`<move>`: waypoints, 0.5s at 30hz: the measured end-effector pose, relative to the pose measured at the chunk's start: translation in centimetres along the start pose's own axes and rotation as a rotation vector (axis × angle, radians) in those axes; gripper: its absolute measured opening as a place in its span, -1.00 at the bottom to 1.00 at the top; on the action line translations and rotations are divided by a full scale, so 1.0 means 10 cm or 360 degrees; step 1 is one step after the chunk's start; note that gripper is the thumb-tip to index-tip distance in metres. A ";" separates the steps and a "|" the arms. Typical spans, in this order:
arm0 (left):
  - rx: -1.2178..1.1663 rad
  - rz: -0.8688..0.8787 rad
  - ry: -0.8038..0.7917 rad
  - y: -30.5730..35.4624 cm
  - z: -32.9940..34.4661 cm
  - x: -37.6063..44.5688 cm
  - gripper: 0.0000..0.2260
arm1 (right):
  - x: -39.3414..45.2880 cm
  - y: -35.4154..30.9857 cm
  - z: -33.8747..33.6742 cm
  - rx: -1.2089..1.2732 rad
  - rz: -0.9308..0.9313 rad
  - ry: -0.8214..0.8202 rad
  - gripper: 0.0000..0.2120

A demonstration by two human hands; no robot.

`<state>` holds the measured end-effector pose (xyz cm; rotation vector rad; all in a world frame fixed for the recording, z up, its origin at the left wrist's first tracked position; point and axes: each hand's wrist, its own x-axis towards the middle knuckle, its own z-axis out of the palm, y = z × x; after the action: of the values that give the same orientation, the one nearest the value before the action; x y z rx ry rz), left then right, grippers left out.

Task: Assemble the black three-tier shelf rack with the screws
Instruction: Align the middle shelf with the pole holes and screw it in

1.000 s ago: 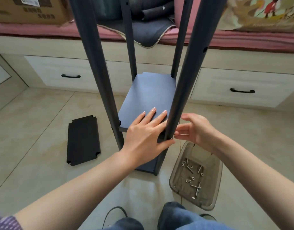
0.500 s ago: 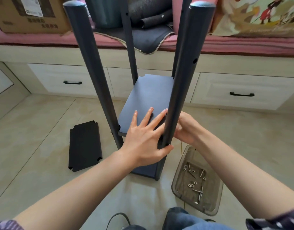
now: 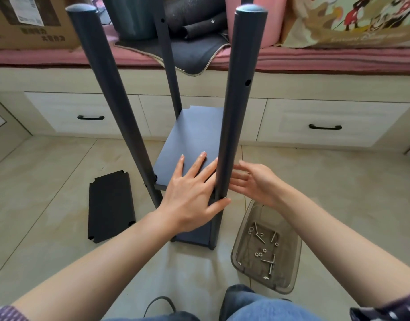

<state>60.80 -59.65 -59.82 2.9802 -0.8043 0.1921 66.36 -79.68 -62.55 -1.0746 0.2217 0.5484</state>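
The black shelf rack (image 3: pixel 194 140) stands on the tiled floor (image 3: pixel 49 181) in the middle of the scene, its four dark poles rising toward the camera. A middle shelf panel (image 3: pixel 192 135) sits between the poles, and a lower panel shows near the floor beneath it. The near right pole (image 3: pixel 236 112) runs down between the person's two hands.

The left hand (image 3: pixel 192 195) lies flat on the near end of the shelf panel, fingers straight and spread, with the thumb reaching across the near side of that pole and touching it. It presses rather than grips.

The right hand (image 3: pixel 254 181) is just right of the same pole, palm turned toward it, fingers loosely extended and pointing left toward the pole. Whether the fingertips touch the pole cannot be told; it holds nothing.

A loose black shelf panel (image 3: pixel 110 206) lies flat on the floor to the left of the rack, apart from it. A clear plastic tray (image 3: pixel 292 269) sits on the floor near right of the rack, holding screws (image 3: pixel 271 262) and small nuts. Drawers (image 3: pixel 83 112) line the far wall.
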 end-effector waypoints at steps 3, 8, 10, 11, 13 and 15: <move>0.0002 -0.0001 -0.0003 0.00 0.00 0.01 -0.29 | -0.06 0.23 -0.34 -0.0046 0.0133 0.0146 -0.75; 0.0053 -0.0009 -0.0034 0.00 0.02 0.01 -0.28 | -0.21 0.72 -0.83 -0.0297 0.0343 0.0399 -0.79; 0.0064 -0.0012 -0.0046 0.00 0.03 0.02 -0.27 | -0.25 0.90 -0.97 -0.0420 0.0403 0.0493 -0.79; 0.0070 -0.0013 -0.0055 0.00 0.03 0.02 -0.27 | -0.26 0.98 -1.03 -0.0499 0.0439 0.0536 -0.79; 0.0080 -0.0009 -0.0066 0.00 0.02 0.02 -0.26 | -0.26 1.13 -1.14 -0.0677 0.0500 0.0606 -0.80; 0.0077 -0.0004 -0.0070 -0.01 0.01 0.02 -0.26 | -0.23 1.28 -1.24 -0.0902 0.0542 0.0622 -0.78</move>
<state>60.99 -59.68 -59.92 3.0409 -0.8119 0.1483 58.77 -86.71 -77.26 -1.7122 0.6257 0.7248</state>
